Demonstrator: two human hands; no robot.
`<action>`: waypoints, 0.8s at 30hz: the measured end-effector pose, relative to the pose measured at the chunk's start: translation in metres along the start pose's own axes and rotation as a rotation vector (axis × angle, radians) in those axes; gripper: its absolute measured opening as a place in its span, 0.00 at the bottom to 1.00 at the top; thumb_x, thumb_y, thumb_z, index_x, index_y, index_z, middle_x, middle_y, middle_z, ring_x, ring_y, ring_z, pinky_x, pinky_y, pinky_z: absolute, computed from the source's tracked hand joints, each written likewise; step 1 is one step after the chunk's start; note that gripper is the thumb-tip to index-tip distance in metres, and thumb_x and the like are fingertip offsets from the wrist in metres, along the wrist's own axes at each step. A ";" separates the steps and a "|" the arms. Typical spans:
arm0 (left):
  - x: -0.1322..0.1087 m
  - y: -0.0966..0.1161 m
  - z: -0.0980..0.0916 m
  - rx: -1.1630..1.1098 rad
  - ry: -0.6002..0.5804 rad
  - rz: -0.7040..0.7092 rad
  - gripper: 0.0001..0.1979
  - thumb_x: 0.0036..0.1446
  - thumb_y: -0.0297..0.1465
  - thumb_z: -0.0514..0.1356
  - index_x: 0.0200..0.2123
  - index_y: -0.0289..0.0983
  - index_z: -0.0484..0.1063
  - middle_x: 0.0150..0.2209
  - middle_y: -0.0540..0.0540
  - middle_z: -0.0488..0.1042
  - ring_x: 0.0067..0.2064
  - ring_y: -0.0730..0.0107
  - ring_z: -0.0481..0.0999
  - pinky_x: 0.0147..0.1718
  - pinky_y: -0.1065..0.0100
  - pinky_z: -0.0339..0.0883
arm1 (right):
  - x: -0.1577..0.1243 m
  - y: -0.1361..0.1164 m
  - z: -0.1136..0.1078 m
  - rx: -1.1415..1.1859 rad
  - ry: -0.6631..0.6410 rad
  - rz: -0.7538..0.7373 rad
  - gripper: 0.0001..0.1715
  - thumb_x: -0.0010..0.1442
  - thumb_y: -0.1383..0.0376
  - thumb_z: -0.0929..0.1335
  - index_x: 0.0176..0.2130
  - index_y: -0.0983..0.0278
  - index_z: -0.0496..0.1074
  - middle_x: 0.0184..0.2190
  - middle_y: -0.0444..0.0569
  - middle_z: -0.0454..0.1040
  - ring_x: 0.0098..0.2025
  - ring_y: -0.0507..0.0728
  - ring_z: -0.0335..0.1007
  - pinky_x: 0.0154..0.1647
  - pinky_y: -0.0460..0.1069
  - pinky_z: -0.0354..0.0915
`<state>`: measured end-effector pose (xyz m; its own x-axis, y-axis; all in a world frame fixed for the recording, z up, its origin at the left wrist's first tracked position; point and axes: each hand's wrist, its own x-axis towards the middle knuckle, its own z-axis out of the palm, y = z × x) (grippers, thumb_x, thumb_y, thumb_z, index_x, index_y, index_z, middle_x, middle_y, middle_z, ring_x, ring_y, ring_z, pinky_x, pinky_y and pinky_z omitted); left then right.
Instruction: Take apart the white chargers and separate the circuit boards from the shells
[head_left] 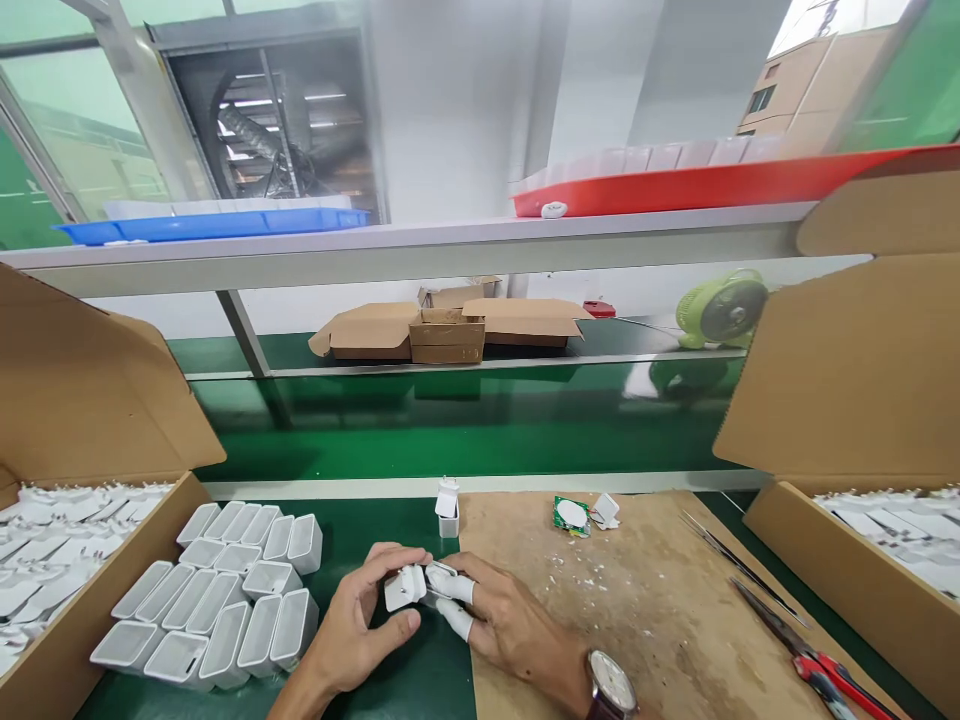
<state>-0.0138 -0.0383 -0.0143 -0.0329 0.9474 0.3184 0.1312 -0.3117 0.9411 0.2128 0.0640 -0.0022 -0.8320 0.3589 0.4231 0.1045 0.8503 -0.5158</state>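
Between my two hands, low in the middle of the head view, is a small white plastic housing with a squarish white piece on its left side. The thumb and fingers of my left hand are closed around its left side. From the right, my right hand pinches it with fingertips in white covers, which hide part of it. A small white box with a raised lid stands just beyond my hands. Left of them, several white plastic trays sit in rows on the green bench.
On the brown board lie a green circuit board with a wired white piece, tweezers and red-handled pliers. Open cartons of white parts, the left carton and right carton, flank the bench. A shelf crosses above.
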 end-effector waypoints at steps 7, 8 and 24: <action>0.011 -0.009 0.013 0.078 0.344 -0.120 0.27 0.56 0.56 0.71 0.32 0.36 0.79 0.36 0.41 0.82 0.37 0.60 0.82 0.37 0.63 0.79 | -0.006 -0.014 0.005 -0.271 -0.090 0.027 0.23 0.65 0.75 0.66 0.57 0.62 0.74 0.60 0.59 0.75 0.50 0.64 0.81 0.51 0.55 0.80; 0.012 -0.012 0.020 0.102 0.391 -0.113 0.27 0.58 0.57 0.70 0.31 0.37 0.77 0.36 0.41 0.81 0.38 0.60 0.82 0.39 0.63 0.79 | -0.006 -0.017 0.004 -0.328 -0.122 0.025 0.26 0.60 0.77 0.67 0.56 0.63 0.74 0.63 0.61 0.72 0.52 0.65 0.81 0.52 0.56 0.80; 0.000 -0.022 0.028 0.379 0.531 0.033 0.19 0.77 0.45 0.51 0.55 0.42 0.76 0.57 0.40 0.78 0.59 0.53 0.77 0.61 0.49 0.70 | -0.004 -0.011 0.004 -0.144 0.212 -0.026 0.26 0.70 0.75 0.63 0.63 0.59 0.70 0.55 0.57 0.76 0.49 0.61 0.80 0.49 0.53 0.79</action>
<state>0.0107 -0.0299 -0.0382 -0.4949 0.7429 0.4508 0.4773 -0.2011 0.8554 0.2125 0.0512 -0.0011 -0.7045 0.3960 0.5890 0.1737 0.9008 -0.3979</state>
